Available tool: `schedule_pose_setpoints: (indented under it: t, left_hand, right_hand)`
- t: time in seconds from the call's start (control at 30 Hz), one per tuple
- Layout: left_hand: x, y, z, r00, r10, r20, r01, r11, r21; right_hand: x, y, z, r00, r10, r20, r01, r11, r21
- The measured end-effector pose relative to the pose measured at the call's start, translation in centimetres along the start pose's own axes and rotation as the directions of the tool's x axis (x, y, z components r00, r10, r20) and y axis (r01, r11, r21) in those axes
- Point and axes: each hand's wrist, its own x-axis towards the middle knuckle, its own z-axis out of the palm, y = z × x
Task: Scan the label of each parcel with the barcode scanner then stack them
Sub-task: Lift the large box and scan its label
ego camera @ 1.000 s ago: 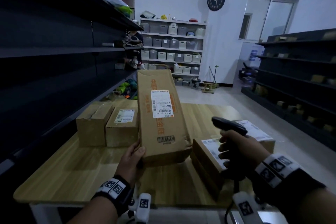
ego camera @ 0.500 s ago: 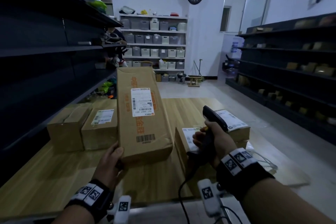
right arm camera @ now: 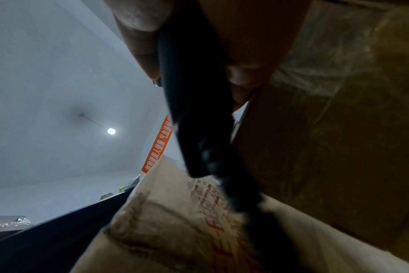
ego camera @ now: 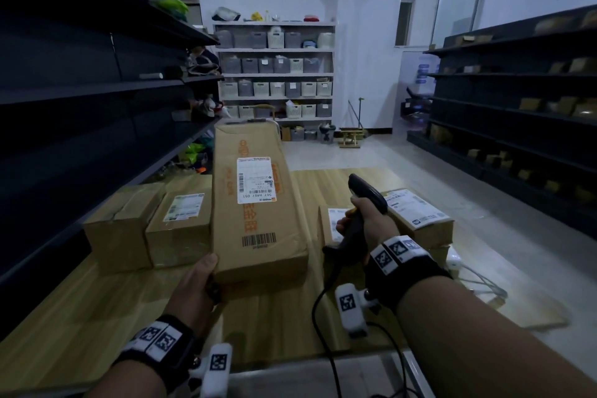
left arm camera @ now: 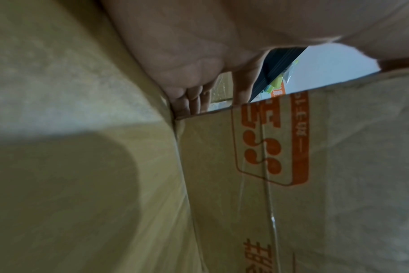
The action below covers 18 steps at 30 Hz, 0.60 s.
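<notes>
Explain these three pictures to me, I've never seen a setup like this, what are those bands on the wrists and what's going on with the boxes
No machine here: a person works with bare hands, wearing three cameras. The large picture comes from a camera on the head, looking down at a wooden table. The two close, murky pictures come from cameras strapped to each wrist, looking along the fingers; the bands with black-and-white squares sit on those wrists.

The left hand grips the near end of a long cardboard parcel, raised with its white label facing up. The left wrist view shows the same box from very close. The right hand holds a black barcode scanner with a cord; the right wrist view shows its handle.

On the table lie two brown boxes at left and more labelled parcels at right.
</notes>
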Motion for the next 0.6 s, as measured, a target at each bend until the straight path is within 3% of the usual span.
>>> schedule_pose_setpoints:
  t: [0.27, 0.6]
  left_hand:
    - [0.6, 0.8, 0.8, 0.996, -0.065, 0.065, 0.07, 0.994, -0.08]
    - [1.7, 4.1, 3.8, 0.956, -0.291, -0.027, 0.291, 0.956, 0.029]
  right_hand:
    - [-0.4, 0.4, -0.8, 0.999, -0.037, 0.024, 0.037, 0.999, 0.005]
    - [0.3, 0.5, -1.1, 0.999, 0.013, 0.038, -0.012, 1.0, -0.013]
